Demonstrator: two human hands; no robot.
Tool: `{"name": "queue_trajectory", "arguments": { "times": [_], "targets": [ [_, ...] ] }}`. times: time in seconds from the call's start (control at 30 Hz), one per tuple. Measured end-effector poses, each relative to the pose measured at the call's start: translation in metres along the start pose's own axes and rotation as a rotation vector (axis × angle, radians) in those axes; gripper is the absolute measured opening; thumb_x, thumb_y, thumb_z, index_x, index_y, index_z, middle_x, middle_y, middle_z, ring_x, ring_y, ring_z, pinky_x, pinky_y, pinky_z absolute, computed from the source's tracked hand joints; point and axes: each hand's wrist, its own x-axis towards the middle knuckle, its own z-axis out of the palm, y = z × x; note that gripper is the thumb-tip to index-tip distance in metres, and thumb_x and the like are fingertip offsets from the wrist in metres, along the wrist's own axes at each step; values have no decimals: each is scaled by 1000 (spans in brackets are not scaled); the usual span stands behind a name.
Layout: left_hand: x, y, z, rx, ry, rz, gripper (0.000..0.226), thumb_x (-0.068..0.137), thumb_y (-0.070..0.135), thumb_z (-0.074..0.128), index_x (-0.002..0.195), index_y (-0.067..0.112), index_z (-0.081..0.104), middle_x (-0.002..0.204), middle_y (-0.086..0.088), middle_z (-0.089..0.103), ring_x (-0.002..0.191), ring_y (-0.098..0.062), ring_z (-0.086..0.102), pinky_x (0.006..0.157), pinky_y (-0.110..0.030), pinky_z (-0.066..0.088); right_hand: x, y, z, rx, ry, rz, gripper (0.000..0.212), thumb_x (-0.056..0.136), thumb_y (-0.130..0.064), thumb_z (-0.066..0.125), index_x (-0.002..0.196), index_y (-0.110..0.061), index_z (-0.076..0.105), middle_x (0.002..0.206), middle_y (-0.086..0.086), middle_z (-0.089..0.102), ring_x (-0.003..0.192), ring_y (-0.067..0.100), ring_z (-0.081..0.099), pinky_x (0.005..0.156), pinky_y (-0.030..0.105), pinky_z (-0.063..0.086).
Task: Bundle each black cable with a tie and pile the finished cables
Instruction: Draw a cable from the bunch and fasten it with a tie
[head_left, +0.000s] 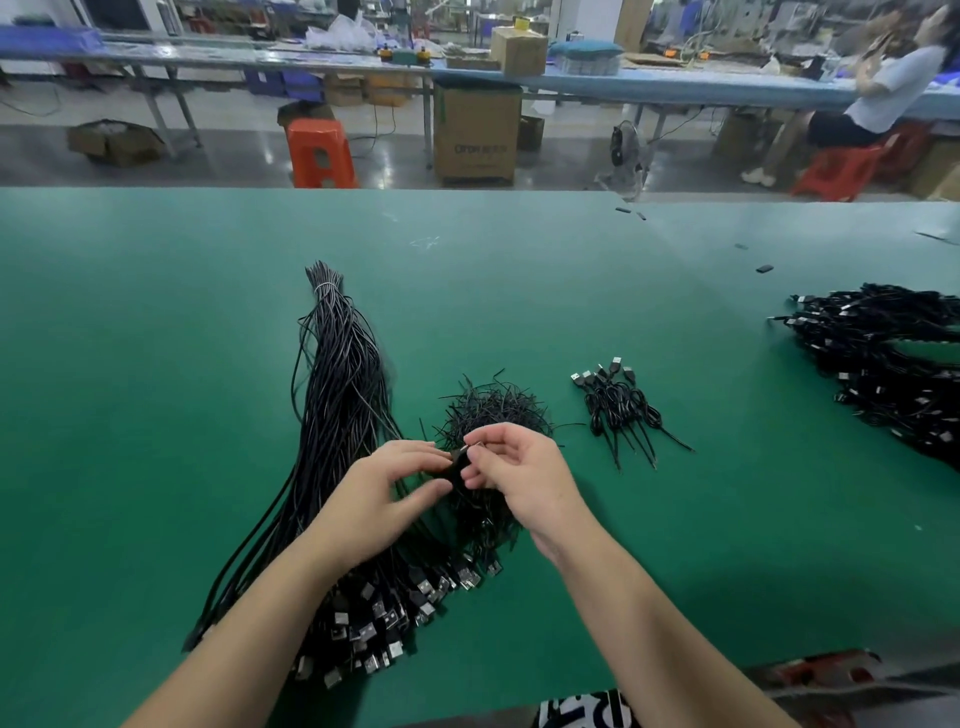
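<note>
a small coiled cable (457, 467) is pinched between the left hand (387, 486) and right hand (519, 475); if that pinch is loosened before a tie from the tie heap (493, 410) is twisted on, the coil could spring open.

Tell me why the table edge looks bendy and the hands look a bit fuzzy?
Head view: the wide lens curves the green table edge; the left hand and right hand show slight motion blur over the tie pile; glare shines on the far floor.
</note>
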Motion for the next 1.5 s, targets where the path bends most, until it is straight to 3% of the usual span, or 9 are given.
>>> {"name": "queue_trajectory", "arguments": {
  "times": [0.27,0.67,0.83,0.97,1.1,1.23,1.3,1.4,1.5],
  "targets": [
    [-7,18,0,212,55,49,1,88,20,76,89,20,75,83,16,62,80,-1,58,73,-21,46,3,6,5,217,-48,101,28,107,-21,43,112,-12,69,101,7,76,73,17,66,68,30,56],
    [-13,26,-32,28,100,-45,16,83,8,80,77,21,73,81,17,68,82,9,65,70,-6,42,-2,24,38,25,-306,134,43,96,3,56,128,-25,63,115,18,71,100,22,70,100,47,54],
    [-15,36,-44,-109,-16,-100,12,83,18,80,76,27,76,76,1,72,73,-12,68,69,-27,51,0,26,50,-212,-270,97,30,91,-10,70,117,-10,55,105,11,66,97,28,66,95,54,53],
    [-14,41,-52,-391,-80,-105,9,82,22,81,75,18,76,65,0,64,61,-9,54,60,-19,44,-10,19,56,-484,-229,-184,2,99,-30,59,100,-30,57,111,5,50,85,16,50,75,38,46],
    [-10,35,-55,-612,-15,-127,18,76,27,80,73,11,73,58,-2,54,56,-15,43,55,-21,39,-13,19,55,-1031,-46,-650,41,98,-43,42,117,-20,69,135,9,49,113,30,48,95,43,48],
    [5,26,-42,-829,316,-324,14,74,24,83,76,14,74,69,-4,58,60,-14,45,60,-26,39,-15,14,54,-740,-143,-549,36,106,-29,45,88,-10,71,113,6,69,132,22,45,118,40,29],
    [9,23,-33,-874,355,-363,15,76,27,75,81,13,77,74,-5,62,68,-15,50,64,-24,44,-19,14,54,-551,-150,-469,43,106,-31,43,78,-11,68,89,1,70,110,14,60,116,36,33],
    [8,17,-25,-879,234,-317,32,92,34,58,97,9,78,99,-13,73,90,-22,65,78,-27,53,-28,3,56,-114,-189,-226,49,106,-41,39,71,-14,60,54,-4,51,57,18,53,74,39,57],
    [4,13,-21,-776,-29,-249,45,104,33,41,113,1,71,110,-21,71,105,-34,67,92,-34,53,-27,-9,47,278,-176,-69,43,105,-42,42,74,-18,60,53,-1,39,50,15,42,54,30,52]
  ]
}}
